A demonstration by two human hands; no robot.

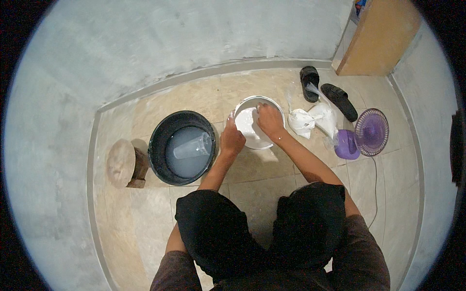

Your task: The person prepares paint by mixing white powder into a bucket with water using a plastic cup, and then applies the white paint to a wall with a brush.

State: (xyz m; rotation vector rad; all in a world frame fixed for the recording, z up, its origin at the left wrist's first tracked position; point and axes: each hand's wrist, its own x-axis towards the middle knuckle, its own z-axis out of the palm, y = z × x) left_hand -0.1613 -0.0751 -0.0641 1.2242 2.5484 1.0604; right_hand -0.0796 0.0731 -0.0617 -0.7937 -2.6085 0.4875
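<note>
Between the two hands, head view: white bucket (248, 103) stands on the tiled floor (204, 206) just ahead of the knees; left hand (232, 137) is at its near-left side, grasping the rim; right hand (268, 119) is over the bucket's right half, knuckles up, fingers bent down; cannot tell whether it is clenched or grasping something; white contents (248, 120) show left of that hand, the rest covered by hand and wrist; liquid or paste, hard to make out.

Black tub (158, 154) sits just left of the left hand, cloudy liquid inside; clear plastic container (189, 147) lies tilted in it, its lower end hard to trace; round-topped stool (120, 162) is left of the tub, its base partly hidden by the top; white plastic bags (302, 122) lie right of the bucket, contents unclear; purple fan (372, 132) beyond them, sandals (340, 101) behind; door (381, 39) cut off by the dark fisheye rim; both upper arms partly hidden behind the black-clad knees (310, 223).
</note>
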